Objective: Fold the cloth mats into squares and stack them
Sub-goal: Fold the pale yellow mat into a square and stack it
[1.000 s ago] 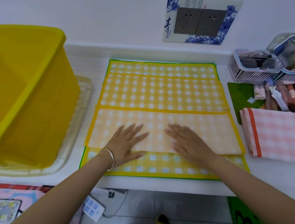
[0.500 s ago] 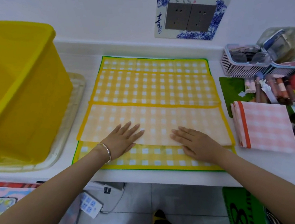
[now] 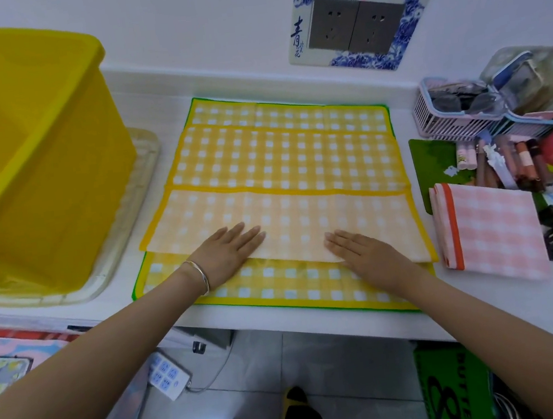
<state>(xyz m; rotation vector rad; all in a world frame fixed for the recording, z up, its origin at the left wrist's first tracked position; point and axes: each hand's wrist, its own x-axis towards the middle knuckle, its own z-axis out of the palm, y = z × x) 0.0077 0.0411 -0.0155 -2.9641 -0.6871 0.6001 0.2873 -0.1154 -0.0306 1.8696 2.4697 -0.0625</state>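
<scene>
At frame centre, the left hand [image 3: 225,253] and right hand [image 3: 362,251], fingers flat and open, have slid apart along the yellow mat [image 3: 288,208], smoothing its fold before the next crease.

Left hand [image 3: 226,253] and right hand [image 3: 364,254] press flat, fingers spread, on the folded-over yellow checked mat [image 3: 286,187] on the white counter [image 3: 506,300]; a folded pink checked mat [image 3: 491,233] lies just right.

Yellow tub [image 3: 28,161] crowds the left; clutter [image 3: 514,134] the right; middle open.
</scene>
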